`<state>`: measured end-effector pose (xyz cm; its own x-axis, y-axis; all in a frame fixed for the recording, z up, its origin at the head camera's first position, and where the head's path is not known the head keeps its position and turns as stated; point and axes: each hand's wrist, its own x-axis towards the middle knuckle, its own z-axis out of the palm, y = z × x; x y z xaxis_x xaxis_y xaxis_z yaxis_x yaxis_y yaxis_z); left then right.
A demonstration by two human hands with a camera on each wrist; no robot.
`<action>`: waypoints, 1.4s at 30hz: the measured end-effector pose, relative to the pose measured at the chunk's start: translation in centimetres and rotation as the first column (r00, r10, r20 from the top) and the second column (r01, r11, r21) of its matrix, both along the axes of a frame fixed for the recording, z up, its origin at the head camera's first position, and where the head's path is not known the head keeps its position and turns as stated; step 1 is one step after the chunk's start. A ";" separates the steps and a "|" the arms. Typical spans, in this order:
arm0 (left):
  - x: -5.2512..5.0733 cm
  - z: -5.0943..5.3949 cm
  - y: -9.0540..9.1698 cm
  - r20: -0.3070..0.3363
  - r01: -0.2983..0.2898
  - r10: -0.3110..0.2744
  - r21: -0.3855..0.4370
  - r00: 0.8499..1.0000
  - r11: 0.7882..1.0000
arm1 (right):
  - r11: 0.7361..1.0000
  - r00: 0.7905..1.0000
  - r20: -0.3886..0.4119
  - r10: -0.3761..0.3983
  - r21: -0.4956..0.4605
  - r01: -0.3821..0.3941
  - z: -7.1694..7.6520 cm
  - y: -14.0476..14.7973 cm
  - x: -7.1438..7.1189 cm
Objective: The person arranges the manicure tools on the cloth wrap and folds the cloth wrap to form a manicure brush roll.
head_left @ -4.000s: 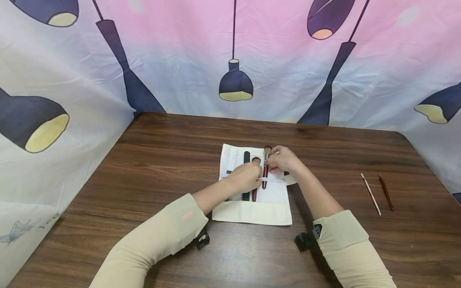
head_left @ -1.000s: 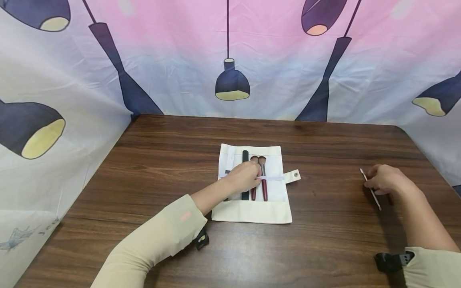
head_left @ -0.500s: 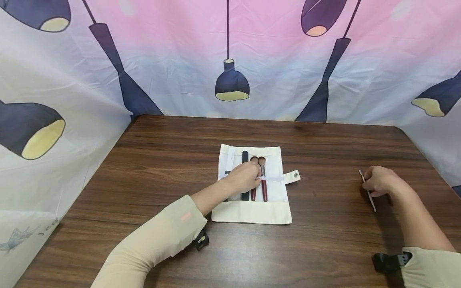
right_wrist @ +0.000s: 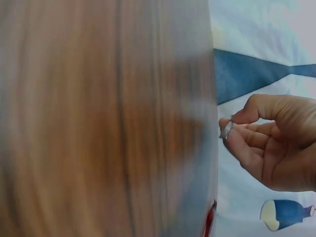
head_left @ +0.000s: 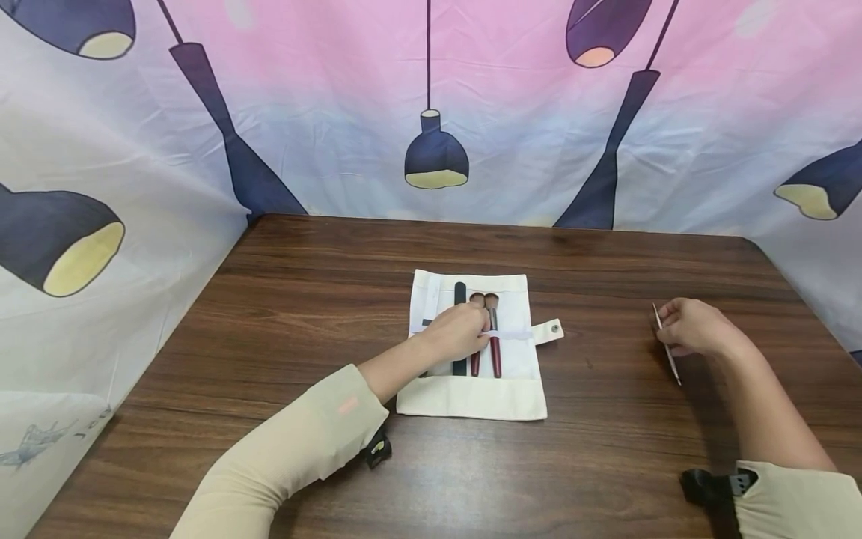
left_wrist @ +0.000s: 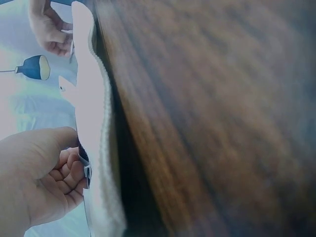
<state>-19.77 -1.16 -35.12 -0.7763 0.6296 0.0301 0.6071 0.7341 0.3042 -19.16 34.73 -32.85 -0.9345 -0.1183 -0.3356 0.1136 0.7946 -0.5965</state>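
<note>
Right hand (head_left: 694,327)'s got the white stick (head_left: 670,355) pinched, long axis roughly 11-to-5, with the pouch (head_left: 471,397) off at its 9 o'clock, where the nearer left hand (head_left: 454,332) seems to pinch the strap (head_left: 515,335).

Head view: bright, even light, mostly sharp | pale glare on the near counter (head_left: 458,471) | soft shadow beside the right forearm (head_left: 774,397) | left wrist view: hazy, counter blurred | right wrist view: counter smeared, printed backdrop (right_wrist: 266,24) washed pale
</note>
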 end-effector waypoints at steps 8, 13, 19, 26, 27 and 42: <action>-0.1 0.1 0.0 -0.003 0.005 -0.006 -0.016 1.000 1.000 | 0.989 0.965 -0.243 -0.093 -0.132 0.062 0.4 -4.3 -0.7; 0.0 0.3 0.2 0.010 0.002 -0.002 -0.017 1.000 1.000 | 0.967 0.906 -0.383 -0.178 -0.239 0.088 0.5 -7.1 -1.3; 0.2 0.5 0.8 0.035 -0.036 0.037 -0.010 0.999 0.999 | 0.820 0.830 -0.438 -0.346 -0.571 0.041 0.1 -10.2 -2.0; 0.2 0.5 1.5 -0.060 -0.048 0.048 -0.002 0.997 0.999 | 0.682 0.792 -0.482 -0.375 -0.722 -0.117 -0.2 -13.0 -2.8; 0.2 0.6 1.6 -0.068 -0.042 0.042 -0.007 0.997 0.999 | 0.682 0.790 -0.489 -0.370 -0.721 -0.127 -0.2 -13.4 -2.9; -0.6 0.4 2.6 -0.063 0.006 -0.013 -0.114 0.998 0.993 | 0.849 0.811 -0.543 -0.216 -0.515 -0.119 -1.3 -17.5 -4.1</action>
<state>-20.33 1.49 -34.72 -0.7692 0.6390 0.0070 0.6296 0.7559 0.1794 -23.27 17.21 -34.12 -0.9363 -0.0609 0.3459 -0.3437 0.3625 -0.8663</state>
